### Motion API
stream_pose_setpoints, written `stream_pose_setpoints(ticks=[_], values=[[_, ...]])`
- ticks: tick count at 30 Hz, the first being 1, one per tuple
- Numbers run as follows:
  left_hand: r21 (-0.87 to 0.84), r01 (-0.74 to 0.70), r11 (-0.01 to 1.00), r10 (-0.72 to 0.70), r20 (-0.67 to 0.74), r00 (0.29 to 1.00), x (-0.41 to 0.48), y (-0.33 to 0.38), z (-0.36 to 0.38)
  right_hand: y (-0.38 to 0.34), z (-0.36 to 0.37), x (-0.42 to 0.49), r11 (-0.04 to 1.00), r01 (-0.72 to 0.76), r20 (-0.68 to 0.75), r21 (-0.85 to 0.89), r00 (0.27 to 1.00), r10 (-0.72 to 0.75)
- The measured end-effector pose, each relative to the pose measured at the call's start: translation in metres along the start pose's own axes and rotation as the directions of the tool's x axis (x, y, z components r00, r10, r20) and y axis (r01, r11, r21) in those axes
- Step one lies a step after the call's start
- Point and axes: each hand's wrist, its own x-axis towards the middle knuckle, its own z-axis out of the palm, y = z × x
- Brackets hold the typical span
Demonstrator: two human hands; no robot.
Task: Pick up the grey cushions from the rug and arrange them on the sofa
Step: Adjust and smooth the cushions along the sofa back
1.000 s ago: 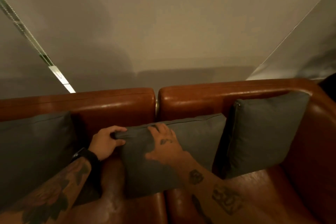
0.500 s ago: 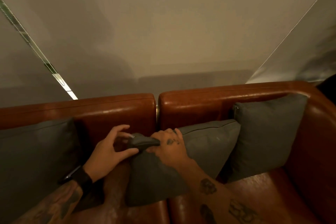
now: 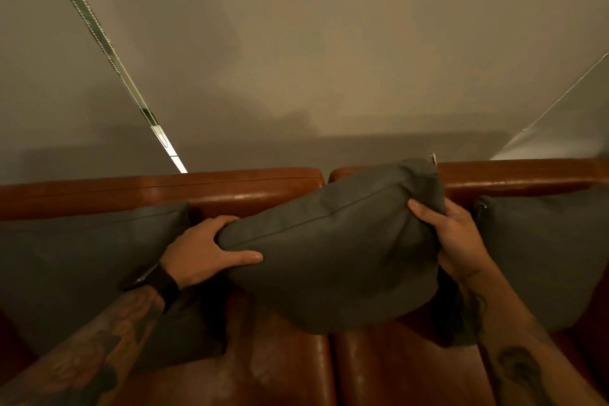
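A grey cushion (image 3: 333, 250) hangs lifted and tilted above the middle of the brown leather sofa (image 3: 250, 189). My left hand (image 3: 206, 249) grips its left corner, and my right hand (image 3: 458, 241) grips its right edge. Its upper right corner reaches above the sofa's backrest. A second grey cushion (image 3: 75, 260) leans against the backrest on the left. A third grey cushion (image 3: 547, 250) leans against the backrest on the right. The rug is out of view.
A plain beige wall (image 3: 313, 59) rises behind the sofa. A bead chain and a bright strip (image 3: 108, 56) run diagonally down the wall at the left. The sofa's seat cushions (image 3: 296, 369) show below the lifted cushion.
The middle cushion has been lifted off the seat and turned, its right end higher. My right hand moved from its top left corner to its right edge. My left hand closed on the left corner.
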Motion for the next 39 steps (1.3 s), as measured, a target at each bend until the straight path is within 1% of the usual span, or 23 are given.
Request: stream_pose_setpoints(ticks=[2,3,6,8,11,13,14,15,16,17,18,19,20,21,22,23,24,25,29,30,33,37,39], values=[[-0.1,-0.006,0.995,0.006,0.008,1.0,0.007,-0.002,-0.007,0.019,-0.009,0.002,0.997,-0.06,-0.028,0.049,0.998,0.061],[-0.097,-0.022,0.995,0.022,0.0,1.0,0.012,-0.003,-0.006,0.03,-0.012,0.003,0.995,-0.091,-0.041,0.046,0.995,0.093],[-0.076,-0.083,0.994,0.079,-0.044,0.996,0.026,-0.001,0.004,0.06,-0.022,0.006,0.988,-0.156,-0.1,-0.007,0.983,0.154],[-0.056,-0.119,0.991,0.115,-0.066,0.991,0.036,0.001,0.01,0.074,-0.029,0.011,0.973,-0.217,-0.14,-0.076,0.969,0.205],[0.041,-0.14,0.989,0.142,-0.064,0.988,0.051,0.002,0.012,0.085,-0.035,0.018,0.943,-0.296,-0.142,-0.154,0.951,0.276],[0.1,-0.117,0.988,0.126,-0.084,0.988,0.059,-0.001,0.014,0.083,-0.028,0.028,0.94,-0.29,-0.151,-0.182,0.953,0.264],[0.12,-0.091,0.989,0.105,-0.115,0.988,0.062,-0.003,0.015,0.082,-0.022,0.035,0.94,-0.278,-0.185,-0.198,0.952,0.242],[0.14,-0.055,0.989,0.077,-0.156,0.985,0.062,-0.004,0.019,0.079,-0.015,0.044,0.932,-0.266,-0.248,-0.245,0.947,0.205],[0.198,-0.033,0.98,0.077,-0.216,0.973,0.061,-0.003,0.023,0.076,-0.007,0.049,0.905,-0.239,-0.313,-0.353,0.941,0.126],[0.315,-0.054,0.948,0.146,-0.276,0.95,0.057,-0.002,0.029,0.073,0.001,0.052,0.832,-0.193,-0.342,-0.52,0.94,0.004],[0.461,-0.113,0.88,0.273,-0.297,0.915,0.053,-0.001,0.038,0.072,0.01,0.05,0.697,-0.118,-0.302,-0.708,0.942,-0.147],[0.566,-0.192,0.801,0.397,-0.263,0.88,0.047,0.0,0.05,0.075,0.017,0.044,0.508,0.012,-0.159,-0.861,0.943,-0.293],[0.62,-0.272,0.736,0.48,-0.195,0.856,0.041,0.002,0.063,0.083,0.024,0.035,0.304,0.189,0.063,-0.934,0.923,-0.38],[0.657,-0.331,0.677,0.518,-0.107,0.848,0.035,0.004,0.076,0.095,0.03,0.024,0.134,0.355,0.281,-0.925,0.879,-0.385],[0.692,-0.377,0.616,0.531,-0.011,0.847,0.032,0.005,0.09,0.111,0.035,0.014,0.008,0.474,0.443,-0.881,0.829,-0.342],[0.724,-0.409,0.555,0.523,0.078,0.849,0.031,0.006,0.103,0.125,0.036,0.006,-0.08,0.536,0.534,-0.841,0.796,-0.283],[0.748,-0.425,0.509,0.507,0.138,0.851,0.03,0.005,0.114,0.137,0.036,0.002,-0.128,0.549,0.564,-0.826,0.795,-0.226],[0.762,-0.422,0.49,0.487,0.162,0.858,0.032,0.004,0.122,0.142,0.036,0.003,-0.154,0.536,0.557,-0.83,0.812,-0.177],[0.778,-0.245,0.579,0.331,0.05,0.942,0.055,0.0,0.126,0.142,0.045,0.025,-0.215,0.428,0.455,-0.878,0.886,-0.093],[0.782,-0.218,0.583,0.301,0.041,0.953,0.061,0.0,0.125,0.141,0.048,0.029,-0.225,0.409,0.434,-0.884,0.898,-0.071],[0.806,-0.198,0.558,0.247,0.067,0.967,0.076,-0.002,0.126,0.142,0.057,0.037,-0.243,0.369,0.378,-0.897,0.926,0.011],[0.802,-0.182,0.569,0.202,0.078,0.976,0.081,-0.001,0.128,0.145,0.066,0.044,-0.269,0.321,0.311,-0.908,0.947,0.082],[0.796,-0.198,0.572,0.199,0.099,0.975,0.083,0.003,0.125,0.141,0.068,0.048,-0.273,0.321,0.302,-0.907,0.947,0.111]])
